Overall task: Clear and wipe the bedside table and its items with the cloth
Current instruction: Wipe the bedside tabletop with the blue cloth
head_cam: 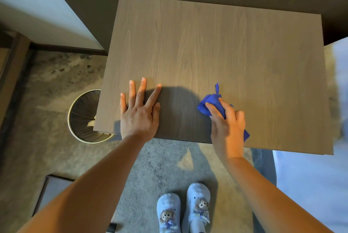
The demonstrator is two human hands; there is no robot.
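Note:
The wooden bedside table top [216, 48] fills the middle of the head view and nothing stands on it. My left hand [140, 112] lies flat on its front left part, fingers spread, holding nothing. My right hand [227, 121] presses a crumpled blue cloth [211, 102] onto the front of the table. Part of the cloth sticks out ahead of my fingers and a corner shows behind my wrist at the table's front edge.
A round waste bin [82, 118] with a dark liner and gold rim stands on the floor, partly under the table's left front corner. White bedding [310, 185] lies to the right. My feet in light slippers [183, 208] stand on grey carpet.

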